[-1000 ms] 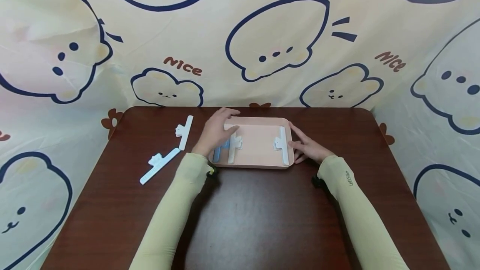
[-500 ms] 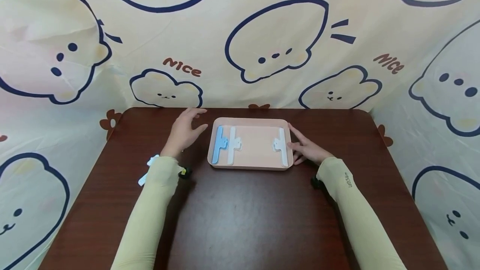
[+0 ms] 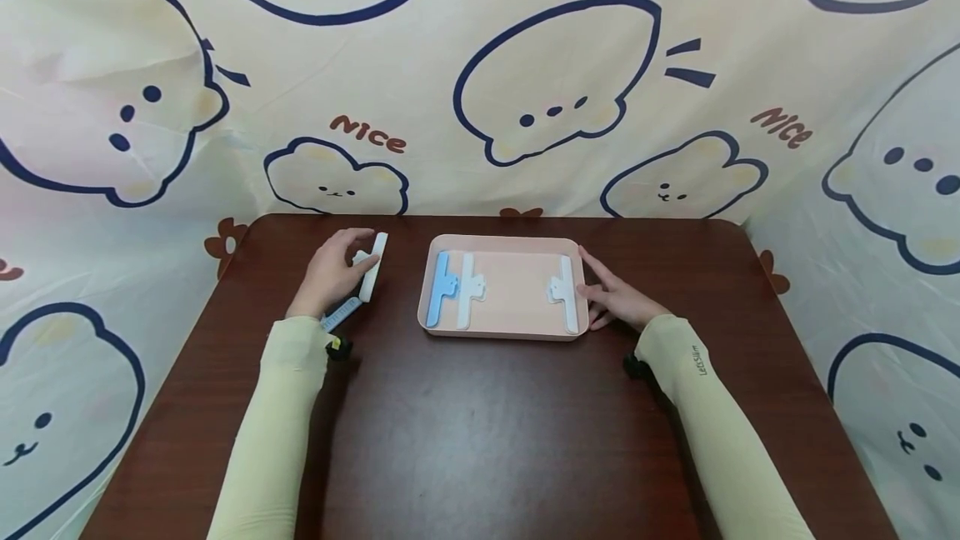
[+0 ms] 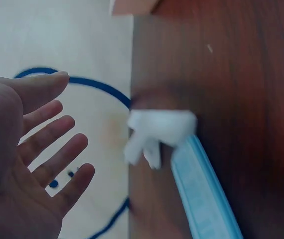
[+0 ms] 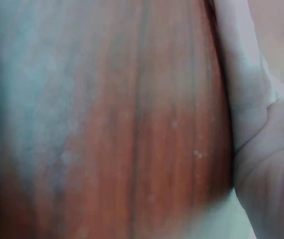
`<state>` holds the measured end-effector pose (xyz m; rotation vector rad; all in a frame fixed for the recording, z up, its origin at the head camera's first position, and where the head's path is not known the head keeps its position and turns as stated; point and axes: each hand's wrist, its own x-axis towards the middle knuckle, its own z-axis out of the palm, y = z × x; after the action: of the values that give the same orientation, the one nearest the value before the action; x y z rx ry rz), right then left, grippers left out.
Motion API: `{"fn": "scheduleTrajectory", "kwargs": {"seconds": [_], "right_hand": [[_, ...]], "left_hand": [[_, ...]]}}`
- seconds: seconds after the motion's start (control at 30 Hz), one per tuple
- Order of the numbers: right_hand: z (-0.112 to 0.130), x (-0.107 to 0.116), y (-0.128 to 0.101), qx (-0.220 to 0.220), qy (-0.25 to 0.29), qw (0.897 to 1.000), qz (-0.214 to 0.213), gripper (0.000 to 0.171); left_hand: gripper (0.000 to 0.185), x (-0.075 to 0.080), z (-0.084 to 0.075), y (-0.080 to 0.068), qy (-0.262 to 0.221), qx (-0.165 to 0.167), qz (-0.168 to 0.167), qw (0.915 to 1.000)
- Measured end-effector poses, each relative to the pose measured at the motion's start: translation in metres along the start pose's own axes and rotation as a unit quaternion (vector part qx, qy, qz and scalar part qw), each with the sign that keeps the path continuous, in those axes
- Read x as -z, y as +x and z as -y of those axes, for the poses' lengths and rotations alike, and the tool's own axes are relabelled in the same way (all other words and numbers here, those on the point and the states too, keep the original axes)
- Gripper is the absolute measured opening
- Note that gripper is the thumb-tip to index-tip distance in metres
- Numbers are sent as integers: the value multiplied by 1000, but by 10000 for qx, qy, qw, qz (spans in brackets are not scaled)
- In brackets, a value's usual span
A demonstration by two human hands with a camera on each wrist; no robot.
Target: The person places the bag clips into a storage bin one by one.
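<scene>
My left hand hovers around a white long-bar clip at the table's back left. In the left wrist view, the fingers are spread and straight, apart from the white clip. A light blue clip touches the white one's near end, partly hidden by my wrist. My right hand rests against the right side of a pink tray, index finger extended along its edge, thumb at the rim. Inside lie a blue clip and a white clip at left, and a pale clip at right.
The dark brown wooden table extends in front of both arms. Its back edge meets a cream curtain printed with cartoon animals, which also hangs along both sides.
My left hand has moved left from over the tray to the white clip on the table, uncovering the blue and white clips in the tray. My right hand has stayed at the tray.
</scene>
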<state>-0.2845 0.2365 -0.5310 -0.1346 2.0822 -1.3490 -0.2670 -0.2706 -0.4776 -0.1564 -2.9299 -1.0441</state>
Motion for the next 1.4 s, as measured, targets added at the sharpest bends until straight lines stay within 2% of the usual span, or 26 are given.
{"fn": "scheduleTrajectory", "kwargs": {"seconds": [0.27,0.5,0.87,1.03,1.4], "right_hand": [[-1,1,1,2,31,10000,7,76],[0,1,0,2,-19,10000,9,77],[-1,0,1,-22,23,10000,-33,78],[-2,0,2,-25,53,10000,-26,78],[2,-1,-2,35,-86,10000,-18,77]], "left_hand": [[56,6,22,-2,-157,328,530,9979],[59,4,28,-3,82,303,931,9952],[61,-4,30,5,621,211,1112,9916],[59,-8,31,7,722,213,1065,9915],[47,-10,28,11,785,470,1043,9903]]}}
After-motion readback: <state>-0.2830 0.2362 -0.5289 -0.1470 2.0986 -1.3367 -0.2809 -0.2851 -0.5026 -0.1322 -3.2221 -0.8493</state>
